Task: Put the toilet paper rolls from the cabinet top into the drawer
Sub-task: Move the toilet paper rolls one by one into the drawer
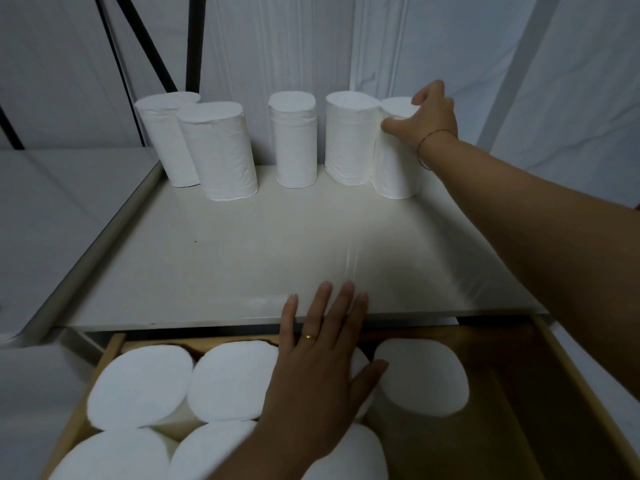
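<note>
Several white toilet paper rolls stand upright along the back of the pale cabinet top [263, 244]. My right hand [427, 116] is closed around the top of the rightmost roll [394, 164], which still stands on the surface, touching its neighbour [349, 140]. Further left stand a single roll [296, 140] and a leaning pair [218, 154]. Below the front edge the wooden drawer [571, 393] is pulled out, with several rolls standing on end in it [142, 386]. My left hand [322, 358] hovers flat, fingers spread, over the drawer's rolls and the cabinet's front edge, holding nothing.
White fabric hangs behind the cabinet, with black poles [145, 43] crossing at the upper left. A lower grey surface [52, 209] lies to the left of the cabinet. The right part of the drawer shows bare dark wood [526, 427].
</note>
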`<state>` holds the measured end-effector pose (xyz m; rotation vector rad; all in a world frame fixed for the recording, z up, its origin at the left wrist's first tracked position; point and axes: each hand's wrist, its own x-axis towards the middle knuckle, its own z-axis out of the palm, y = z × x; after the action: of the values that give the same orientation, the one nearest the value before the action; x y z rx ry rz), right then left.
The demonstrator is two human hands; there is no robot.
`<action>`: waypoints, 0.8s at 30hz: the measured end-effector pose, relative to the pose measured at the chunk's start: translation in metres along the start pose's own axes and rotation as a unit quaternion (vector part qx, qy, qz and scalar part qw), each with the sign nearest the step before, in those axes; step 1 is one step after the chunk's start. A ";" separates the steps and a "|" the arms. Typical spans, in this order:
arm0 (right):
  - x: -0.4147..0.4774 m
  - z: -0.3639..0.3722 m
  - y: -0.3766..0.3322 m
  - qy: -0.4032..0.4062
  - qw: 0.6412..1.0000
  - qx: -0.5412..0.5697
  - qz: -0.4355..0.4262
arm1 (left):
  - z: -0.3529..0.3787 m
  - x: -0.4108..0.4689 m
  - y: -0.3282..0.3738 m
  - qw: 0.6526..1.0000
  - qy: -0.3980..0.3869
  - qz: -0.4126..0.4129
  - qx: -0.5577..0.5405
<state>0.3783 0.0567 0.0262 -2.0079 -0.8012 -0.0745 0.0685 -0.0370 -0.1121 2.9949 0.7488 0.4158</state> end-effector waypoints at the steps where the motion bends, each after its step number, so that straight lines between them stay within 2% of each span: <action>1: -0.003 -0.002 -0.002 -0.007 1.000 -0.007 -0.001 | -0.001 0.000 0.000 1.000 0.000 0.000 -0.002; 9: -0.075 -0.050 -0.003 -0.105 0.992 -0.027 -0.066 | -0.001 -0.001 0.002 1.000 0.004 -0.006 0.000; 15: -0.153 -0.103 -0.002 -0.136 0.983 -0.016 -0.124 | -0.002 -0.001 0.003 1.000 -0.005 -0.010 0.016; 24: -0.242 -0.177 0.003 -0.251 0.958 0.018 -0.139 | 0.002 -0.015 0.006 0.999 -0.010 -0.008 0.036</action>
<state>0.2355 -0.2071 0.0358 -1.8867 -1.3927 0.2991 0.0595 -0.0492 -0.1174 3.0526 0.8029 0.3646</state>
